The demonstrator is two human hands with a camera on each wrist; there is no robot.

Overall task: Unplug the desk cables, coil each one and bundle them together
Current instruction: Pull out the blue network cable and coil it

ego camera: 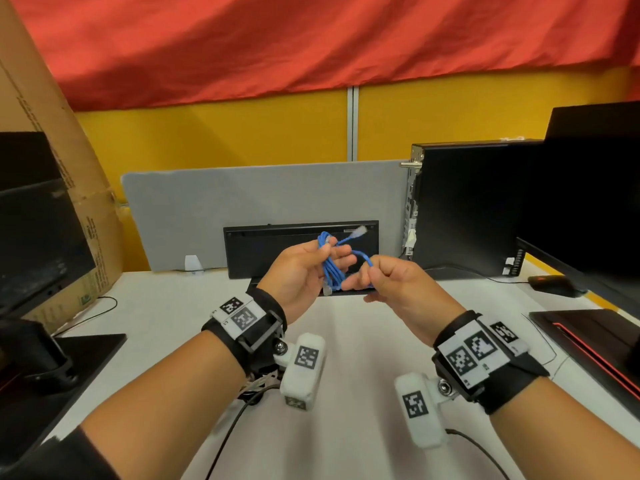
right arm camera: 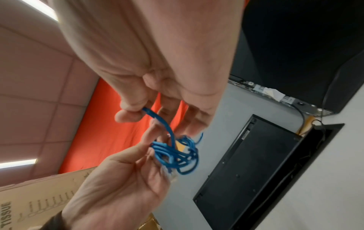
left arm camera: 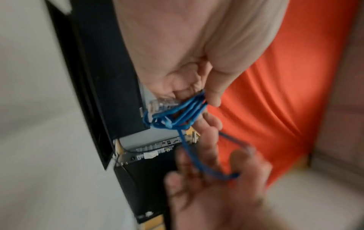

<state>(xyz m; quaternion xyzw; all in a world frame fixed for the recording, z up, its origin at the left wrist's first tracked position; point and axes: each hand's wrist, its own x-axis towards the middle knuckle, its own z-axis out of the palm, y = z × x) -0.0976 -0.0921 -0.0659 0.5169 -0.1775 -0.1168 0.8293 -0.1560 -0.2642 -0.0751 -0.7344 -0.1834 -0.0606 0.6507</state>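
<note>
While the left hand (ego camera: 300, 271) keeps its fingers curled round the stacked loops of the blue cable (ego camera: 332, 268), held in the air above the middle of the table (ego camera: 346, 358) toward its far edge, the job is to finish this coil neatly. That grip looks best placed where the loops cross, as it is now, so none of them springs open; one clear plug (ego camera: 327, 289) hangs below this hand and the other plug (ego camera: 358, 231) sticks up beyond its fingers. Just right of the coil, the right hand (ego camera: 398, 285) pinches a free loop of the same cable between thumb and forefinger, its other fingers loosely bent. I judge this to be the closing wrap: that loop should go round the waist of the bundle, snug but not yanked, since thin network cable kinks easily and a hard pull could drag turns out of the left grip. Tucking the tail through would hold it. Behind the hands a keyboard (ego camera: 277, 251) leans at the table's far edge, and a computer (ego camera: 464, 202) stands toward the far right corner with a thin black wire (ego camera: 467, 271) at its foot, so more cables probably remain.
</note>
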